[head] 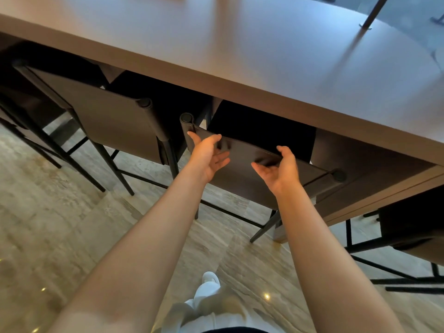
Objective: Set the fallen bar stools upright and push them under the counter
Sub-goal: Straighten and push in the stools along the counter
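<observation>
Head view: the only view — all entries are taken from it.
Left hand point(208, 153): mine; fingers spread and loose, gripping nothing. It is at the top edge of the centre stool point(240, 186) backrest; touching or just off it, I cannot tell.
Right hand point(278, 168): also spread, thumb at the same edge, nothing held.
Centre stool position: upright, seat tucked beneath the counter point(264, 56).
Left stool point(115, 116): upright, tucked under just beside it.
Right stool point(413, 236): upright near the counter's end, partly out of frame; how far under is unclear.
Done, in my judgement: every stool in sight stands — none lies on the floor point(72, 224).
Left to do: perhaps a last nudge; stools out of frame unknown.
Writing, brands: none legible.
</observation>
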